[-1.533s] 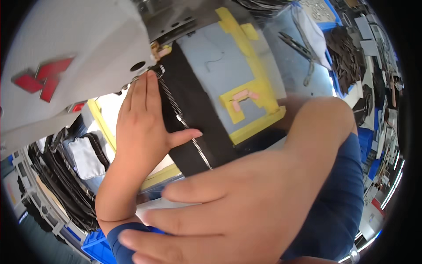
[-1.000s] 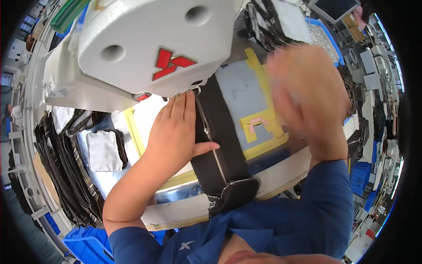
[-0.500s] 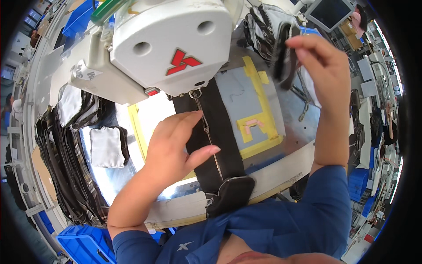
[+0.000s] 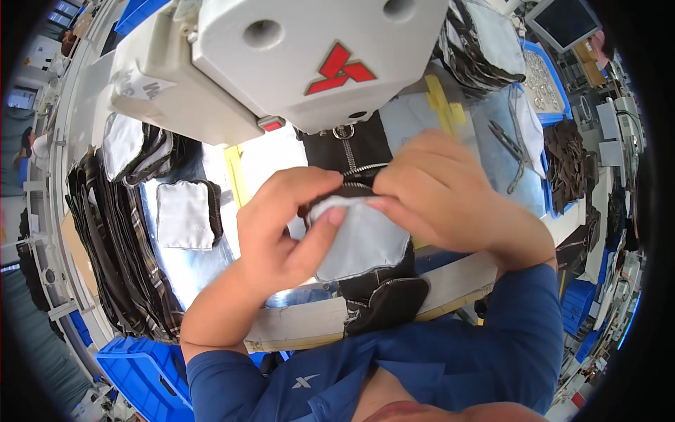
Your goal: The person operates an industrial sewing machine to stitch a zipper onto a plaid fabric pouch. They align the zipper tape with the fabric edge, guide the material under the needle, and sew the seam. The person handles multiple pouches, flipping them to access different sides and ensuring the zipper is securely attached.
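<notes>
Pouch (image 4: 362, 243), white-lined and zip-edged, now hides part of the black zippered strip (image 4: 373, 144) on your side of the sewing-machine head (image 4: 302, 42). Your left grip (image 4: 278, 232) has left that strip; with your right grip (image 4: 443, 193) it pinches the pouch's rim, so work apparently shifts there.

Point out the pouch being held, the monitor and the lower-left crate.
White-lined pouch (image 4: 362, 243), head view: pale lining.
Monitor (image 4: 564, 27), head view: dark screen.
Blue crate (image 4: 133, 371), head view: side wall.
</notes>
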Demonstrator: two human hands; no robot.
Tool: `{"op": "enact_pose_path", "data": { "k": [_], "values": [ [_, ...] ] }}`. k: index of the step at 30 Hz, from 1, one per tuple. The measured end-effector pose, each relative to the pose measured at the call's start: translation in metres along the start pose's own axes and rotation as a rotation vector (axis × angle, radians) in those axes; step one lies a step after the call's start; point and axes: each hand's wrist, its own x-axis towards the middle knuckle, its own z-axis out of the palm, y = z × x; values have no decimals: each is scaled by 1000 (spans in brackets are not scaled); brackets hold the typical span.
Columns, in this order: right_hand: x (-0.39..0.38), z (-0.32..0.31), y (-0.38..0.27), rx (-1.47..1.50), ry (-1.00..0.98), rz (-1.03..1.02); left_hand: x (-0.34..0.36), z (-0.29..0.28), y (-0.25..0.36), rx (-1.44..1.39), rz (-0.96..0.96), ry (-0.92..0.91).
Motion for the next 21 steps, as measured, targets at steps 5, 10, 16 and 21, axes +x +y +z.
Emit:
{"op": "enact_pose_path", "data": {
  "k": [5,10,16,21],
  "values": [
    [-16,34,24,80,-156,91,9,11,-24,222,29,-10],
    [-22,45,28,309,-115,261,1,12,-31,262,-15,-123],
    [-23,45,28,305,8,188,0,2,-27,207,-71,-124],
    [-24,46,24,297,44,160,3,6,-28,-25,-82,-98]
  ]
}}
